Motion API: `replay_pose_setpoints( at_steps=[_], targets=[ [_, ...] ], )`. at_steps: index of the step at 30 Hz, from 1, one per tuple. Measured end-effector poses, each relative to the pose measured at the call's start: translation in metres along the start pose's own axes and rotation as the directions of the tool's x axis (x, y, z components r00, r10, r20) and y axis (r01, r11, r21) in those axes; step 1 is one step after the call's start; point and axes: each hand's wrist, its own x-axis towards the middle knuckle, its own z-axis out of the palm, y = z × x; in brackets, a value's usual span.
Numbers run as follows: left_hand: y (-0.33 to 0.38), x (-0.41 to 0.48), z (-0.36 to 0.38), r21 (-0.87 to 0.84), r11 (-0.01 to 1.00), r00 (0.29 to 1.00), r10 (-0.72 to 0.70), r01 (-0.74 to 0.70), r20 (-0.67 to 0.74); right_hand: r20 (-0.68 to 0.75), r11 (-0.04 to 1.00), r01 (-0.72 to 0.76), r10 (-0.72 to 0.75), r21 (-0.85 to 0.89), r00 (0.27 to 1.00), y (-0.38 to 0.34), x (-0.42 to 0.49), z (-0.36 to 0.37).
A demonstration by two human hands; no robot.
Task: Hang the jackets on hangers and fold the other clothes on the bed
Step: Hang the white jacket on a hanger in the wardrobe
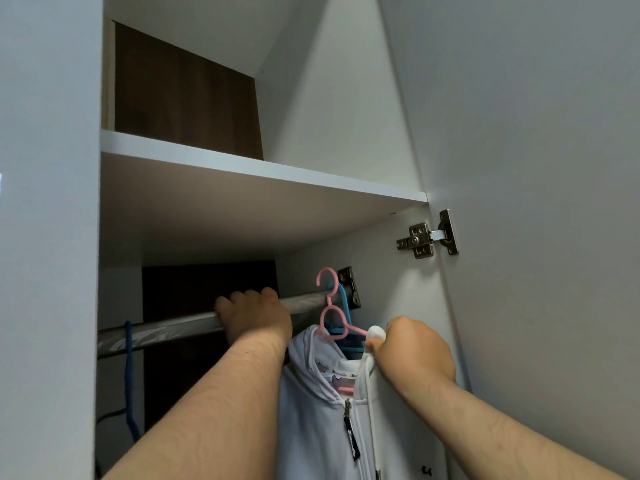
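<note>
The white jacket (311,427) hangs on a pink hanger (327,310) from the rail (166,329), which the left hand (256,317) grips while the right hand (412,351) pinches the jacket's shoulder; the bed and any folding are out of view.

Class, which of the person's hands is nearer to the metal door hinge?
Right. The right hand, gripping the white jacket, is below the hinge; the left hand grips the rail farther left.
</note>
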Motion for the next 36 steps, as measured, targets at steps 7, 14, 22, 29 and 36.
replay_pose_setpoints(
  at_steps=[7,14,22,29,36],
  targets=[
    [0.000,-0.001,0.002,-0.013,1.000,1.000,0.000,0.000,-0.020,-0.037,0.999,0.034,-0.035,-0.026,0.999,0.004,0.004,0.001],
    [0.002,-0.001,0.003,-0.004,1.000,1.000,-0.015,0.015,-0.014,-0.043,0.952,0.181,-0.198,-0.248,0.979,-0.019,0.007,-0.013],
    [0.001,-0.003,0.002,-0.020,1.000,1.000,-0.007,0.006,-0.030,0.026,0.905,0.271,-0.279,-0.328,0.960,-0.016,0.006,-0.026],
    [0.002,-0.002,-0.002,-0.015,1.000,1.000,-0.009,0.009,0.001,0.013,0.936,0.233,-0.238,-0.262,0.971,-0.003,0.003,-0.014],
    [0.003,-0.005,-0.001,0.006,1.000,1.000,0.011,-0.011,-0.015,-0.067,0.955,0.168,-0.189,-0.246,0.980,-0.009,0.009,-0.029]
  ],
)
